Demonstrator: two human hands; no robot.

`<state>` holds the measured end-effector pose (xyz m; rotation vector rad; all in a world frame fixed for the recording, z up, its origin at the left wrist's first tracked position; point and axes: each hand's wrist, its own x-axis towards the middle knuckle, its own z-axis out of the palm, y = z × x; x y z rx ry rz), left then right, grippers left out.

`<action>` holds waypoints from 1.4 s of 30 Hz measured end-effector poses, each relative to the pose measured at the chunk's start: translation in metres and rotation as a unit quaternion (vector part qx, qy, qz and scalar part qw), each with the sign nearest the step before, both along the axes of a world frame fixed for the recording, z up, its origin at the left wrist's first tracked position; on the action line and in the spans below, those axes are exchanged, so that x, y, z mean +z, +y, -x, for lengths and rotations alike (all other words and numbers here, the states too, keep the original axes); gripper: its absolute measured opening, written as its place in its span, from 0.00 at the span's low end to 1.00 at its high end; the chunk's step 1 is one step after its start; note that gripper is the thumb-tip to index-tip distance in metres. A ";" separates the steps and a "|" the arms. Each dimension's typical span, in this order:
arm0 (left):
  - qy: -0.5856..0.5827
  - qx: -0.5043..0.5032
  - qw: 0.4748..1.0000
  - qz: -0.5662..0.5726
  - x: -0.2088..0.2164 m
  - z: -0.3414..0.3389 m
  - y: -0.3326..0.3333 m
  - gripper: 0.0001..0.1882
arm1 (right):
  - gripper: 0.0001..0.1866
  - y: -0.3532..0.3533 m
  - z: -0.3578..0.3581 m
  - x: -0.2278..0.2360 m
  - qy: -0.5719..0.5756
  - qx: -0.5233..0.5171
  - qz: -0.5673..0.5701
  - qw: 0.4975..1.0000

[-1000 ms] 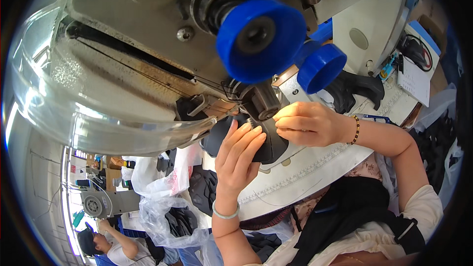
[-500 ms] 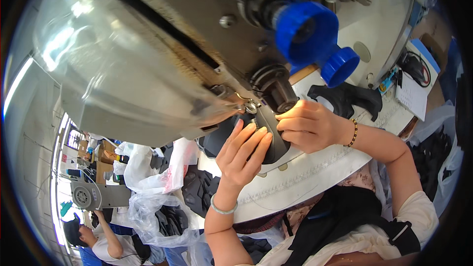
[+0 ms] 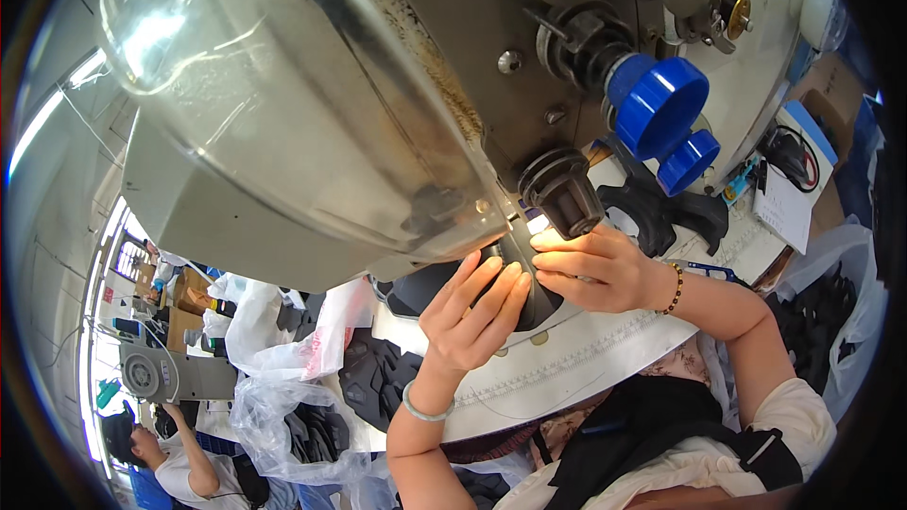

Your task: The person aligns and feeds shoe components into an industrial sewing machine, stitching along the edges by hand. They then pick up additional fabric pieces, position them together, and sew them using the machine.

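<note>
1. Resting its nearly straight fingers on a dark piece (image 3: 542, 310) at the centre of the frame, the left hand (image 3: 472, 319) shows no thumb – I cannot tell whether it grips.
2. The right hand (image 3: 600, 269), just right of centre, has its fingers bent and close together, tips at the piece's right side; I cannot tell whether they pinch it.
3. The dark piece lies under the sewing machine (image 3: 444, 9), whose clear cover (image 3: 312, 123) fills the upper left; two blue knobs (image 3: 666, 109) stick out at upper right of centre.
4. At lower left, a clear plastic bag (image 3: 253, 416) gapes around a bunch of dark pieces (image 3: 316, 434).
5. Above it, a whitish bag with red print (image 3: 333, 326) stands beside more dark shapes (image 3: 298, 316).
6. At the right edge, another clear bag (image 3: 858, 260) holds a dark heap (image 3: 817, 321).
7. A brown box (image 3: 836, 85) sits at upper right – its contents are too dim to tell.
8. The white table (image 3: 576, 378) bears ruler markings below the hands.
</note>
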<state>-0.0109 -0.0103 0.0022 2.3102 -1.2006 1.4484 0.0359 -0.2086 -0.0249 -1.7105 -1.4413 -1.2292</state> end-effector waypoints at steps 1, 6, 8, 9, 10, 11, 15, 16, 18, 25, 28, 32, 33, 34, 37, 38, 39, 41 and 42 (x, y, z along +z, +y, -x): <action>0.000 0.001 1.000 0.000 0.000 -0.001 0.000 0.11 | 0.14 -0.001 -0.001 0.000 0.001 -0.001 0.001 1.000; 0.000 0.003 1.000 0.009 -0.001 -0.011 0.003 0.15 | 0.13 -0.002 0.000 0.001 0.012 -0.015 0.003 1.000; -0.002 0.001 1.000 0.015 0.000 -0.012 0.002 0.16 | 0.13 -0.002 0.000 0.000 0.018 -0.013 0.001 1.000; -0.003 0.000 1.000 0.014 0.000 -0.010 0.003 0.16 | 0.13 -0.001 0.002 0.000 0.025 -0.013 0.000 1.000; 0.003 0.005 1.000 0.015 0.001 -0.009 0.003 0.16 | 0.13 -0.001 0.002 0.001 0.025 -0.014 -0.001 1.000; 0.009 0.011 1.000 0.016 0.002 -0.008 0.004 0.16 | 0.13 0.000 0.002 0.001 0.026 -0.015 0.001 1.000; 0.008 0.007 1.000 0.019 0.001 -0.010 0.005 0.17 | 0.13 0.001 0.003 0.001 0.029 -0.012 -0.006 0.999; 0.006 0.002 1.000 0.020 0.001 -0.011 0.005 0.18 | 0.13 0.001 0.002 0.000 0.029 -0.012 -0.005 1.000; 0.005 -0.003 1.000 0.021 0.001 -0.013 0.005 0.18 | 0.14 0.001 0.001 -0.002 0.031 -0.027 -0.012 0.999; 0.042 0.005 0.998 0.055 -0.007 -0.015 0.011 0.23 | 0.14 0.002 0.002 0.000 0.044 -0.036 -0.001 0.998; 0.076 0.003 0.995 0.059 -0.007 -0.014 0.013 0.23 | 0.13 0.003 0.004 0.000 0.051 -0.045 0.002 0.998; 0.079 -0.002 0.995 0.059 -0.007 -0.014 0.011 0.23 | 0.13 0.003 0.003 0.000 0.034 -0.037 0.001 0.999; 0.079 0.000 0.995 0.057 -0.007 -0.012 0.012 0.23 | 0.13 0.003 0.001 0.001 0.013 -0.034 -0.001 0.999; 0.087 -0.001 0.995 0.056 -0.008 -0.009 0.014 0.23 | 0.13 0.004 0.000 -0.001 0.017 -0.033 -0.001 0.999; 0.088 -0.010 0.994 0.057 -0.008 -0.007 0.017 0.22 | 0.13 0.006 -0.003 -0.002 0.006 -0.023 -0.014 1.000; 0.093 -0.013 0.994 0.056 -0.005 -0.007 0.016 0.21 | 0.13 0.006 -0.004 -0.001 0.005 -0.023 -0.014 1.000; 0.096 -0.011 0.994 0.058 -0.005 -0.008 0.016 0.21 | 0.13 0.005 -0.004 0.000 0.004 -0.026 -0.013 1.000; 0.094 -0.029 0.994 0.055 -0.005 -0.010 0.016 0.21 | 0.14 0.003 -0.003 0.000 0.014 -0.022 -0.009 1.000; 0.092 -0.034 0.994 0.057 -0.005 -0.011 0.015 0.20 | 0.13 0.004 -0.004 -0.001 0.014 -0.023 -0.012 1.000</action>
